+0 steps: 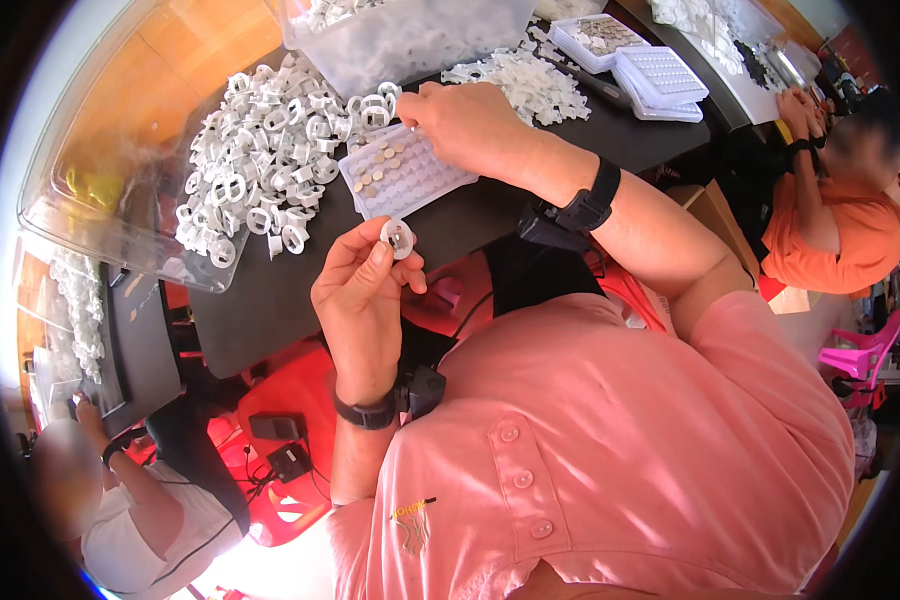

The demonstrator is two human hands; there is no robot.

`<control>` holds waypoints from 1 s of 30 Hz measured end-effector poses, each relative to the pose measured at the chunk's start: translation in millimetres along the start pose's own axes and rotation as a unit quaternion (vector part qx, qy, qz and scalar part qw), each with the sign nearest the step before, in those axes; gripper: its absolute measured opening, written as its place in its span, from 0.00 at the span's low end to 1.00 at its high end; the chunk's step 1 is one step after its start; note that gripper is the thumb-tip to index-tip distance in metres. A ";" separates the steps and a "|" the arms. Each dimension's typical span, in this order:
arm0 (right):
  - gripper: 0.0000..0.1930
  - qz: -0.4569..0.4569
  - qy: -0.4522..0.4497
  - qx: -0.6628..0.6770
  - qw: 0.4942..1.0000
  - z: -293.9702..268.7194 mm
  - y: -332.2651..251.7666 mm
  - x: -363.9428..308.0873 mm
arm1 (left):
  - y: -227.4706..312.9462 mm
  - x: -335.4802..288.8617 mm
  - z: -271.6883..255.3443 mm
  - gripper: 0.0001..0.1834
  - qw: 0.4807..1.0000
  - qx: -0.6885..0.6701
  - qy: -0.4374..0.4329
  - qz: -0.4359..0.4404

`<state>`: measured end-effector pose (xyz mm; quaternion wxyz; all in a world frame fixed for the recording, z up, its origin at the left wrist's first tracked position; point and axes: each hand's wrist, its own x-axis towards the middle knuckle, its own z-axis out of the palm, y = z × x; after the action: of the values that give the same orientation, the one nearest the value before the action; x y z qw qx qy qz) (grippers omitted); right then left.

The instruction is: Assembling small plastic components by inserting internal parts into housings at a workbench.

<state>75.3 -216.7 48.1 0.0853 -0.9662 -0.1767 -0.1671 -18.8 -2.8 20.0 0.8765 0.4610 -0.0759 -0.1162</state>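
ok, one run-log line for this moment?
left hand: grip on white ring part | right hand: by white tray, hold unclear | white tray: round discs | left of tray: heap of white parts

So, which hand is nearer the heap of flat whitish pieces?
Right. The right hand is just beside the heap; the left hand is farther off, closer to the person's body.

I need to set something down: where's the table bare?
Bare: black table between white-ring pile and left hand; also between right wrist and stacked trays. Crowded: around that pile, the disc tray and small white pieces.
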 end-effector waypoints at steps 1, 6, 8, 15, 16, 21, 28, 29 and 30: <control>0.06 0.012 0.022 0.010 1.000 -0.7 0.0 -2.3 | -0.2 -0.5 0.1 0.15 1.000 0.008 0.005 0.000; 0.04 -0.030 0.104 0.131 0.985 -45.6 -20.0 -27.3 | -2.5 -1.5 -4.7 0.14 0.996 -0.075 0.014 0.036; 0.04 -0.049 -0.068 0.400 0.913 -69.6 -42.3 -43.8 | -0.8 -3.3 -2.2 0.14 0.994 -0.091 0.017 0.051; 0.04 -0.063 -0.033 0.508 0.858 -8.2 -92.3 -72.2 | 7.2 4.0 22.4 0.18 0.994 -0.002 0.082 0.078; 0.05 -0.067 0.002 0.490 0.869 -10.1 -96.1 -76.6 | 7.6 4.1 21.6 0.18 0.993 0.001 0.083 0.078; 0.08 -0.113 0.062 0.509 0.851 -1.8 -90.4 -78.3 | 5.4 4.9 18.2 0.19 0.995 -0.060 0.053 0.057; 0.10 -0.106 0.063 0.405 0.906 -4.1 -92.2 -87.9 | 0.7 3.8 23.6 0.19 0.995 -0.060 0.058 0.049; 0.10 -0.129 0.077 0.369 0.917 -7.1 -91.7 -87.8 | 1.1 3.5 24.1 0.19 0.995 -0.073 0.043 0.045; 0.10 -0.151 0.092 0.332 0.927 -10.3 -90.8 -87.7 | 1.5 3.3 24.5 0.19 0.995 -0.087 0.029 0.042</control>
<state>-38.6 -162.6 36.3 0.3904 -0.8250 -0.3577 -0.1977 -21.3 -22.3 35.1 0.9191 0.3828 -0.0598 -0.0719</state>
